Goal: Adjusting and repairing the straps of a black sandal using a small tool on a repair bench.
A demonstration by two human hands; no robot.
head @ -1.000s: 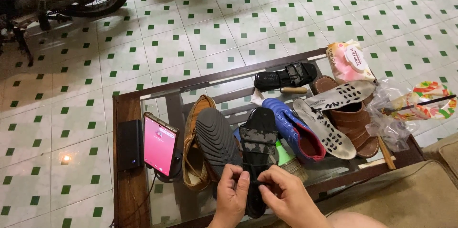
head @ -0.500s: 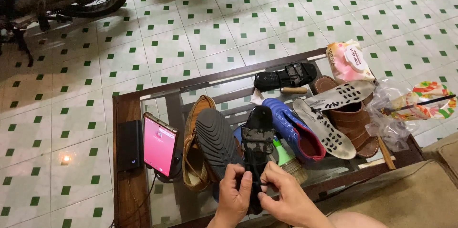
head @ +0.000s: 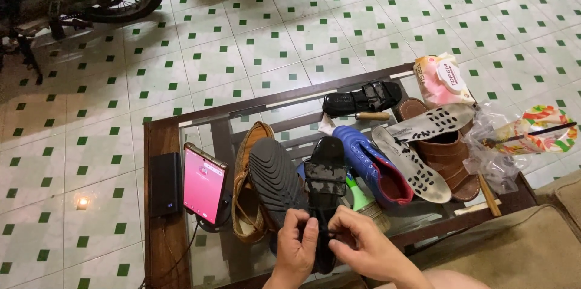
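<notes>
Both hands (head: 330, 246) barely shifted, still pinching the black sandal (head: 324, 186) sole-up; we'd keep thumbs tight near its heel.

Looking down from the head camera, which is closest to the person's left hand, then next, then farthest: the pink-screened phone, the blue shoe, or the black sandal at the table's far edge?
From the left hand:
1. Phone, just to its left.
2. Blue shoe, up and right.
3. Black sandal, at the far edge.
</notes>
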